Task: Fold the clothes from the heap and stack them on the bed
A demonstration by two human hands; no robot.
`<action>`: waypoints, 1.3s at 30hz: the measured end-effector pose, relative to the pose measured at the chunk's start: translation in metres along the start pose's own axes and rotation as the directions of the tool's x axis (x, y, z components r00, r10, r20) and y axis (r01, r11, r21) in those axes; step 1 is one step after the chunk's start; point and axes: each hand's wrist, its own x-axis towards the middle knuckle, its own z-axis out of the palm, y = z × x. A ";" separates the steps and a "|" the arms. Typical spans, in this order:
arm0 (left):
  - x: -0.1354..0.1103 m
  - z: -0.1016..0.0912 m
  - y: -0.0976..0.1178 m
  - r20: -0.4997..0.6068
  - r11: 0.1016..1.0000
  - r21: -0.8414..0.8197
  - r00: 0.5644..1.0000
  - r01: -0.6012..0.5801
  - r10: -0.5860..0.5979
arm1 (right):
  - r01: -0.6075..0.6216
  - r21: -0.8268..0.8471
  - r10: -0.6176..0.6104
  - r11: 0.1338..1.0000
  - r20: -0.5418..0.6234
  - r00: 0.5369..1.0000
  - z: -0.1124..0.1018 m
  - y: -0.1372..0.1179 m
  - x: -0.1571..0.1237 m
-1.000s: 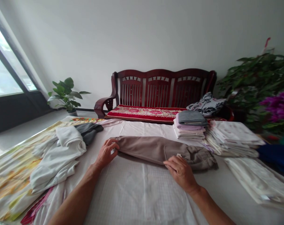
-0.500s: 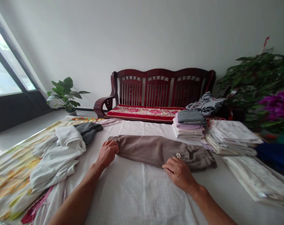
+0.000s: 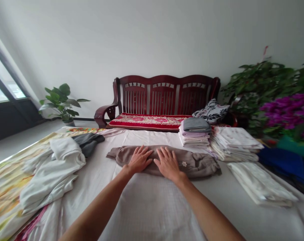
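Note:
A brown garment (image 3: 198,160), folded into a long strip, lies crosswise on the white sheet (image 3: 152,201). It looks like a pair of trousers, with a gathered right end and a small white flower ornament on its front. My left hand (image 3: 139,159) rests flat on the middle of it, fingers spread. Close beside it, my right hand (image 3: 168,163) also presses flat on the cloth, just left of the ornament. Neither hand grips the fabric.
Crumpled white clothing (image 3: 54,174) and a dark grey garment (image 3: 89,142) lie at the left. On the right stand a folded stack topped with grey (image 3: 195,125), a white stack (image 3: 235,142) and a folded white cloth (image 3: 261,182). Behind is a wooden bench (image 3: 164,97).
Both hands have let go of the garment's edge and moved inward onto its middle, fingers now spread. The garment's left end now shows uncovered. The view has shifted slightly to the right.

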 end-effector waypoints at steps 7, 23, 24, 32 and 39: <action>-0.011 0.010 -0.017 0.113 0.995 0.069 0.991 0.067 -0.075 | -0.079 -0.088 0.090 0.993 0.131 0.987 0.006 0.026 -0.012; -0.047 -0.013 -0.051 -0.168 0.860 0.182 0.877 0.476 -0.450 | -0.169 -0.162 0.150 0.972 -0.120 0.981 -0.004 0.096 -0.049; -0.050 -0.017 -0.056 -0.170 0.819 0.170 0.835 0.548 -0.523 | -0.161 -0.154 0.135 0.975 -0.167 0.977 -0.005 0.095 -0.050; -0.061 -0.044 -0.096 -0.078 0.672 0.138 0.684 0.728 -0.725 | 0.247 0.130 -0.222 0.960 -0.185 0.957 -0.029 0.040 -0.055; -0.052 -0.056 -0.127 0.093 0.653 0.011 0.650 0.757 -0.754 | 0.264 0.336 -0.269 0.904 -0.032 0.963 -0.024 0.027 -0.054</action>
